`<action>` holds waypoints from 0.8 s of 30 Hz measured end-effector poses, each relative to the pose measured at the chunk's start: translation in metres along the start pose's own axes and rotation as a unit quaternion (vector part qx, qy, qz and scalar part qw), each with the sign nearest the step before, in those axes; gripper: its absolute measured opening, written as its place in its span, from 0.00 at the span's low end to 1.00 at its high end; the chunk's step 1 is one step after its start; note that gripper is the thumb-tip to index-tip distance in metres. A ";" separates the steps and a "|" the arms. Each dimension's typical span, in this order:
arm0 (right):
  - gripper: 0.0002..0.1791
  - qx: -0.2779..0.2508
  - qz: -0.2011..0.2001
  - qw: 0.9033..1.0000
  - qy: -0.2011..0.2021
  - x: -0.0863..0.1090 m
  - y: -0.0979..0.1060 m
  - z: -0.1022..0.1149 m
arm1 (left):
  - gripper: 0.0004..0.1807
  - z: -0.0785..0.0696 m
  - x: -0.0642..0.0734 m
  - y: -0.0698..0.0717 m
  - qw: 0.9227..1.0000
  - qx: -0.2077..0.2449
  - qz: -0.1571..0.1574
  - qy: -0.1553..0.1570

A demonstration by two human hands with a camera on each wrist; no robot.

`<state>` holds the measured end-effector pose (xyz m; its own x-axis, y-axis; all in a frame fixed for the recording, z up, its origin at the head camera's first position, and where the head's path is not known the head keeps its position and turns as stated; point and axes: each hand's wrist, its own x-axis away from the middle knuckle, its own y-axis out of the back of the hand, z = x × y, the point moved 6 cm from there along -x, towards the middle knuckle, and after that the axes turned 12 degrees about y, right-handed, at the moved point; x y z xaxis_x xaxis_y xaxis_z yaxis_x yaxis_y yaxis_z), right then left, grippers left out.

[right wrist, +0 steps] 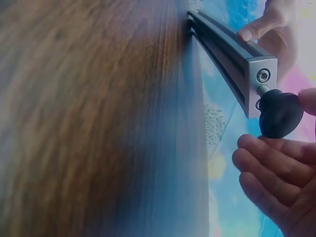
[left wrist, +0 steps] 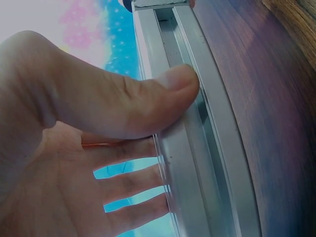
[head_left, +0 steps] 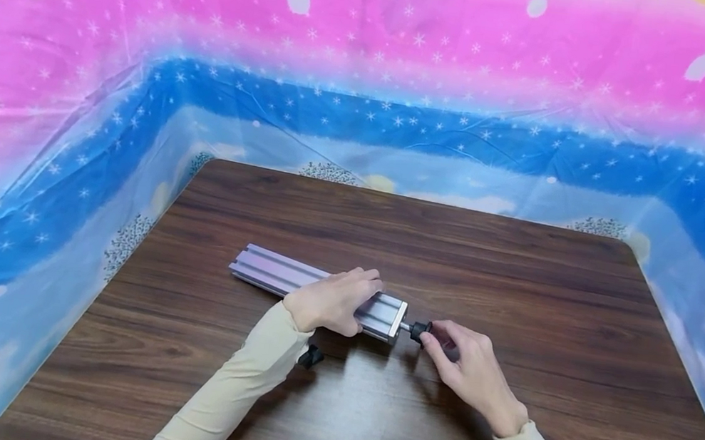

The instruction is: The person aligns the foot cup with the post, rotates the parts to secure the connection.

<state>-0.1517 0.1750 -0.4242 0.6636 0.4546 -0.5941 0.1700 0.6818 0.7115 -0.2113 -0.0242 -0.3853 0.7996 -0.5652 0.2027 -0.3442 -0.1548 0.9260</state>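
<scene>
A silver slotted aluminium profile (head_left: 273, 269) lies on the wooden table, its capped end pointing right. My left hand (head_left: 337, 301) grips it near that end, the palm over the top. In the left wrist view the thumb (left wrist: 143, 106) presses along the slotted side while the other fingers reach across. From the end plate (right wrist: 254, 84) a short metal stem sticks out, carrying a round black knob (right wrist: 280, 117). My right hand (head_left: 473, 365) pinches this knob between thumb and fingertips. In the end plate a socket-head screw (right wrist: 263, 75) shows beside the stem.
The dark wooden table (head_left: 420, 249) stretches out around the profile. Behind it and at its sides hangs a pink and blue patterned cloth (head_left: 363, 117). Small black wrist devices sit at both sleeves (head_left: 232, 386).
</scene>
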 end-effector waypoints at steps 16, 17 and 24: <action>0.29 -0.034 -0.006 0.999 0.018 0.003 0.002 0.004 | 0.34 -0.001 0.001 0.000 1.000 0.005 -0.001 0.000; 0.35 -0.037 -0.009 0.999 0.038 0.003 0.002 0.006 | 0.34 -0.001 0.001 0.000 1.000 0.005 0.001 0.001; 0.35 -0.046 -0.030 0.995 0.082 0.002 0.005 0.010 | 0.32 0.000 0.001 0.000 1.000 0.001 0.002 0.002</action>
<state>-0.1421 0.1734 -0.4185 0.5249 0.4933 -0.6937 0.1341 0.7568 0.6397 -0.2103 -0.0252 -0.3854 0.7998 -0.5632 0.2075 -0.3483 -0.1539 0.9247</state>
